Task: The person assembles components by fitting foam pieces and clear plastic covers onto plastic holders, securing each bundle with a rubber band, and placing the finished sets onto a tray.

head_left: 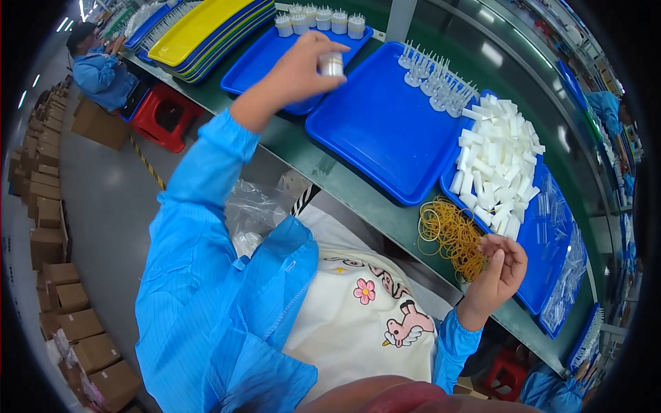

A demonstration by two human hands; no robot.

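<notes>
My left hand (297, 69) is closed around a short white cylindrical bundle (331, 65), held above the front edge of a blue tray (251, 65). Several similar white bundles (318, 19) with thin clear tips stand upright along that tray's far side. My right hand (497, 272) is at the right end of a heap of yellow-brown rubber bands (451, 234) on the table. Its fingers are curled in toward the thumb; what they may pinch is too small to make out.
Several clear stemmed pieces (434, 82) stand in the middle blue tray (379, 131). White foam-like blocks (497, 158) are piled beside it, then clear tubes (561, 275) in trays. Stacked yellow and blue trays (200, 34) stand at left. A co-worker (100, 69) sits near a red stool (165, 117).
</notes>
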